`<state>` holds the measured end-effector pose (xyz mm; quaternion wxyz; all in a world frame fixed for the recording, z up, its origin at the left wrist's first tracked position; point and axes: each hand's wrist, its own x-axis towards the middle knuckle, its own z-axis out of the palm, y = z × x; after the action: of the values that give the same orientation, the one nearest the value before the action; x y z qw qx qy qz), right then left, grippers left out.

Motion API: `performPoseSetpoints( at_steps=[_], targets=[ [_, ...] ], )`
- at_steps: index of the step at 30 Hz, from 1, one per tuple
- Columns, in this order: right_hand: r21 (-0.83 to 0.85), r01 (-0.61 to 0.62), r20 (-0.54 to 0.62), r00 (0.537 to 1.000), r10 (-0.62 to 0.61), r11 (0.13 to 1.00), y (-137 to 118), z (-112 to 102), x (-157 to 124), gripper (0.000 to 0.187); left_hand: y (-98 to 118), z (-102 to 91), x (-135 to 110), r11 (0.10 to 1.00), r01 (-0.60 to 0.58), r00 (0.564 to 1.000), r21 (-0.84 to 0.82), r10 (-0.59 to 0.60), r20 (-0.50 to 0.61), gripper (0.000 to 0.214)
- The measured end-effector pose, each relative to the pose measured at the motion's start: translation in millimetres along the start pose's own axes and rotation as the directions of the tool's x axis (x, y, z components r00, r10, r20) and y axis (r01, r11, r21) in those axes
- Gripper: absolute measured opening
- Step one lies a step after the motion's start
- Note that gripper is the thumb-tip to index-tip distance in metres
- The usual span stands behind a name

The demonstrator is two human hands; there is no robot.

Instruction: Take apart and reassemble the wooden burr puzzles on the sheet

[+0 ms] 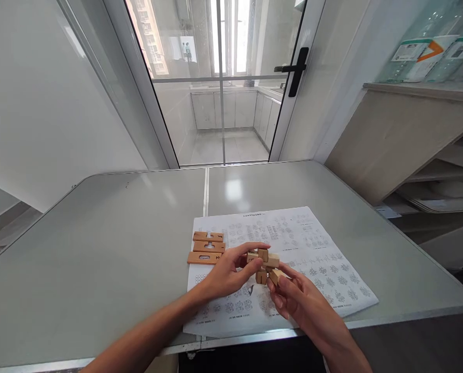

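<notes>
Grey folding table (99, 248) in front of a glass door, w/ a printed instruction sheet (312, 243) as our landmark. Our left hand (225, 274) pinches narrow, thumb and fingertips (260, 247) closed on the top of a part-built wooden burr puzzle (264, 264). Our right hand (303, 300) cups it from below, fingers curled shut on the lower blocks. The puzzle hangs just above the sheet's left-centre, between both hands, touching both. Judging by the look, we're mid-assembly: several blocks interlocked, more to go. Three loose notched pieces (208, 247) lie in a stack-like row at the sheet's left edge, partly on it, near our left fingers but apart. Next move prob. calls for a steady right grip so the cluster doesn't slip while one spare piece is lined up by its notch. Shelf unit (410, 145) stands well right of the sheet.
</notes>
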<state>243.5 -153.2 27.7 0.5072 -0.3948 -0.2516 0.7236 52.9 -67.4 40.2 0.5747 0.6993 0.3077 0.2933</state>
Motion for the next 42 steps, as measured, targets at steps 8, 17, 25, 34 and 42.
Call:
performPoseSetpoints(
  at_steps=[8,17,25,34,42],
  targets=[
    [-0.020,0.040,-0.017,0.999,-0.040,0.999,-2,9,0,0.044,0,0.8,0,0.997,-0.035,0.999,0.072,0.035,0.009,0.046],
    [-0.005,0.057,-0.065,0.996,-0.057,0.998,3,5,4,0.040,-4,2.5,-2,0.987,-0.106,0.994,0.123,0.102,0.034,0.046],
    [-0.010,0.043,-0.083,0.996,-0.044,0.999,1,12,2,0.046,-18,2.8,-1,0.983,-0.161,0.985,0.085,0.156,0.073,0.085],
    [-0.058,0.031,-0.117,0.992,-0.038,0.998,2,16,0,0.053,-17,2.1,-3,0.963,-0.180,0.984,0.198,0.175,0.046,0.080],
    [-0.126,0.012,-0.191,0.981,-0.036,0.992,1,29,-4,0.051,-19,2.7,-1,0.929,-0.258,0.966,0.266,0.256,0.042,0.079]
  ],
)
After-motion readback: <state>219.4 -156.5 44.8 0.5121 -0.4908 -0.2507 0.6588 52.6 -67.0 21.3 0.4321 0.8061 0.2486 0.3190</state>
